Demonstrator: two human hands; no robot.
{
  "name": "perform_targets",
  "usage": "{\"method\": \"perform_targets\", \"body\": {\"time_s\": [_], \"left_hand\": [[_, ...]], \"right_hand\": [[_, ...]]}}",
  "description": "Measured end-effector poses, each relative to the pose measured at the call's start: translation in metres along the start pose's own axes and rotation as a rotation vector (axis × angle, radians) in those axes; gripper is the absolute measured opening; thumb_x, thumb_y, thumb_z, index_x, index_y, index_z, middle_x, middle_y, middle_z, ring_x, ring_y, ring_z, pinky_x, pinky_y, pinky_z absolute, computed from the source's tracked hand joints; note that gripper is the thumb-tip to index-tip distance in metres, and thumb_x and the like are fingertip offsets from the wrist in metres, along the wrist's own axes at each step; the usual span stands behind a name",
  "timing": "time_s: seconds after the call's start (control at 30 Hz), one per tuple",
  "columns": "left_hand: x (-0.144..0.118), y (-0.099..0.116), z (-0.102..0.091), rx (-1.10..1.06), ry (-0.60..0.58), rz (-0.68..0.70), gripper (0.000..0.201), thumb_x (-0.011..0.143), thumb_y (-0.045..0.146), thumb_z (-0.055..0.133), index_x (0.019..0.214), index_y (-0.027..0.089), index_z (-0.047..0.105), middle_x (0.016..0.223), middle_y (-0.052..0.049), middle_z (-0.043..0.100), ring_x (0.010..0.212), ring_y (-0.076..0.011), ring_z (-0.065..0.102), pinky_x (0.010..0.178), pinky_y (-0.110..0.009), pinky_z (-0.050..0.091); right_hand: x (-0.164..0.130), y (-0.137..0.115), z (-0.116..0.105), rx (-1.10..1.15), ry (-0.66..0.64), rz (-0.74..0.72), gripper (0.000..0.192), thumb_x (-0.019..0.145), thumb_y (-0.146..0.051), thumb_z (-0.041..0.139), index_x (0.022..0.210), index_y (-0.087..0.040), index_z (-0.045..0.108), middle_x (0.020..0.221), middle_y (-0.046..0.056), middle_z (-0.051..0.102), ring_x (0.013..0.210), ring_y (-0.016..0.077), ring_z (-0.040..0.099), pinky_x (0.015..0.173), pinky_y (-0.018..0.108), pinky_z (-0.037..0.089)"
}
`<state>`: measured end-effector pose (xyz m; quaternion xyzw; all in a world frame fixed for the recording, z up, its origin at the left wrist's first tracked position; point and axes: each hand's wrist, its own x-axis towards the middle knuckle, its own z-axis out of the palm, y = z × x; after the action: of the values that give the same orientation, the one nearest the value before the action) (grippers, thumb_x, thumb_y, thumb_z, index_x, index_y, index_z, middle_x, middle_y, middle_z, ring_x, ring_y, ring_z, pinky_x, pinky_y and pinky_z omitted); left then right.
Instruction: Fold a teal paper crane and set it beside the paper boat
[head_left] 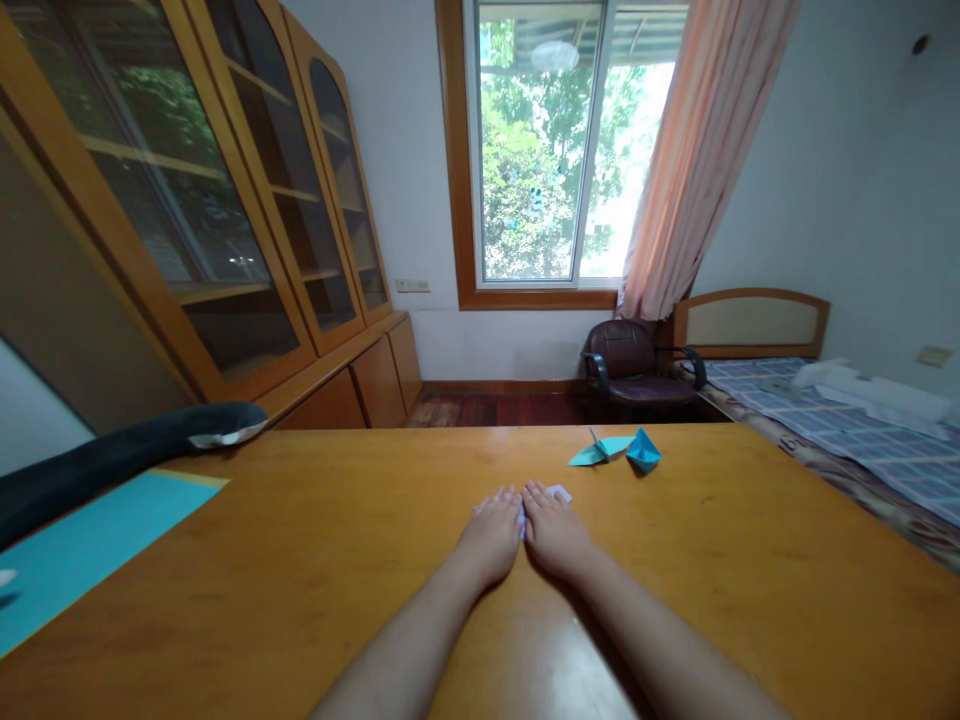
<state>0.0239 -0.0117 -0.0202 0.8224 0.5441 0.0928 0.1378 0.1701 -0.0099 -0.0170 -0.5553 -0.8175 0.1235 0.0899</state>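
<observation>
The wooden table is wide, with much free surface on both sides of the hands; its far edge runs just behind two folded blue paper figures. At the left edge lies a blue sheet, and a dark soft toy lies beside it, both cut off by the picture. The left hand and the right hand lie flat, side by side and touching, pressing on a small pale paper. The hands cover most of this paper; only a corner shows near the right fingertips, so its shape is hard to make out. It looks white or light blue.
</observation>
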Motion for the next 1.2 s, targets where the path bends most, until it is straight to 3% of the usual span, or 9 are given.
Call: {"method": "perform_targets", "body": {"time_s": [0.3, 0.47, 0.63, 0.83, 1.0, 1.2], "left_hand": [[-0.01, -0.007, -0.025, 0.001, -0.216, 0.1, 0.066, 0.092, 0.042, 0.035, 0.148, 0.01, 0.023, 0.156, -0.014, 0.016, 0.144, -0.0278, 0.014, 0.117, -0.045, 0.015], [-0.01, -0.014, -0.027, -0.019, -0.24, 0.128, 0.068, 0.09, 0.041, 0.039, 0.148, 0.009, 0.024, 0.156, -0.015, 0.016, 0.144, -0.027, 0.014, 0.117, -0.043, 0.015], [-0.008, -0.022, -0.021, -0.088, -0.107, 0.152, 0.064, 0.085, 0.042, 0.052, 0.142, 0.017, 0.041, 0.152, -0.012, 0.031, 0.14, -0.0268, 0.028, 0.115, -0.041, 0.022], [-0.006, -0.019, -0.029, -0.064, -0.014, 0.253, 0.031, 0.087, 0.036, 0.053, 0.109, 0.023, 0.07, 0.129, -0.008, 0.06, 0.118, -0.0253, 0.054, 0.103, -0.037, 0.039], [-0.007, -0.011, -0.036, 0.047, -0.003, 0.365, 0.032, 0.091, 0.031, 0.044, 0.086, 0.019, 0.074, 0.092, -0.008, 0.07, 0.091, -0.0216, 0.061, 0.083, -0.031, 0.045], [-0.009, -0.005, -0.04, 0.043, -0.051, 0.319, 0.036, 0.093, 0.032, 0.04, 0.088, 0.017, 0.072, 0.091, -0.011, 0.07, 0.085, -0.0235, 0.061, 0.077, -0.032, 0.043]], "right_hand": [[-0.002, 0.007, -0.008, -0.037, -0.077, 0.079, 0.065, 0.09, -0.037, 0.032, 0.146, -0.005, 0.028, 0.154, 0.015, 0.022, 0.143, 0.0268, 0.017, 0.115, 0.044, 0.012], [-0.003, 0.015, -0.012, -0.056, -0.104, 0.147, 0.076, 0.089, -0.049, 0.034, 0.147, -0.002, 0.024, 0.155, 0.017, 0.018, 0.144, 0.0284, 0.014, 0.114, 0.047, 0.012], [-0.004, 0.018, -0.015, -0.075, -0.114, 0.2, 0.082, 0.087, -0.055, 0.033, 0.148, -0.002, 0.022, 0.155, 0.017, 0.016, 0.144, 0.0296, 0.012, 0.114, 0.051, 0.011], [-0.004, 0.018, -0.017, -0.078, -0.13, 0.198, 0.082, 0.087, -0.058, 0.032, 0.148, -0.004, 0.021, 0.156, 0.016, 0.014, 0.144, 0.03, 0.009, 0.113, 0.051, 0.009], [-0.005, 0.018, -0.017, -0.07, -0.123, 0.189, 0.082, 0.087, -0.057, 0.032, 0.148, -0.004, 0.021, 0.156, 0.016, 0.015, 0.144, 0.0301, 0.01, 0.113, 0.053, 0.008], [-0.004, 0.02, -0.016, -0.06, -0.059, 0.163, 0.073, 0.087, -0.053, 0.041, 0.146, -0.011, 0.03, 0.154, 0.018, 0.022, 0.142, 0.0317, 0.018, 0.11, 0.057, 0.012]]}}
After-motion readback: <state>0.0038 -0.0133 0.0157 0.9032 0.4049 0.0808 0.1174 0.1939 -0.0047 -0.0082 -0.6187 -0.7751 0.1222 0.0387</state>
